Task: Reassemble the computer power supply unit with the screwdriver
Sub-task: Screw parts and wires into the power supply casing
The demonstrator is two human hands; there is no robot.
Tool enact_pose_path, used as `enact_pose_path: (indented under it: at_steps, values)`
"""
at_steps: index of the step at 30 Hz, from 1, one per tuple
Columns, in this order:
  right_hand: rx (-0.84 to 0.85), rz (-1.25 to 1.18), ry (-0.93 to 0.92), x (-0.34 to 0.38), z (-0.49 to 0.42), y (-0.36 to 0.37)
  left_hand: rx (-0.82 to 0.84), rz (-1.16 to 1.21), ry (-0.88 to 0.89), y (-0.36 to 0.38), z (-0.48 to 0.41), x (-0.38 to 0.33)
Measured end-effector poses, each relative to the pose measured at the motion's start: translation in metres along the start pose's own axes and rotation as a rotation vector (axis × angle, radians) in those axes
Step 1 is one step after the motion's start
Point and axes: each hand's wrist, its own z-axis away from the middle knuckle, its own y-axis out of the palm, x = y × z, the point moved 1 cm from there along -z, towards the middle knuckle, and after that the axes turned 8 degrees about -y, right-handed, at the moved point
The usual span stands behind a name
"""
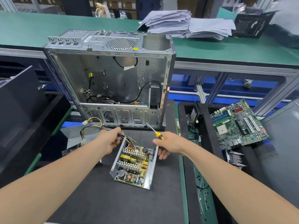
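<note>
Workshop bench: dark mat, green counter behind.
On the mat, before a bare steel computer case, lies the open power supply unit, finned heatsinks and copper coils exposed. The left hand curls round its wire bundle; the right hand grips a yellow-handled screwdriver, lower fingers against the unit's metal wall.
</note>
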Motion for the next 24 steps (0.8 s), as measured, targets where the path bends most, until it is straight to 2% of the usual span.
enact_pose_path:
  at_steps: [6, 10, 19, 24]
  values:
    - [-0.007, -0.014, 0.003, 0.0, 0.0, 0.002, 0.11, 0.244, -0.089, -0.011, 0.006, 0.026]
    - [-0.013, -0.014, 0.003, 0.003, 0.003, 0.002, 0.112, 0.311, -0.058, -0.012, 0.009, 0.037]
    - [-0.078, 0.034, 0.019, 0.001, 0.0, 0.006, 0.023, 0.283, 0.027, -0.013, 0.009, 0.039]
    - [-0.082, 0.048, 0.005, -0.001, -0.001, 0.006, 0.116, 0.179, 0.05, -0.02, 0.013, 0.041]
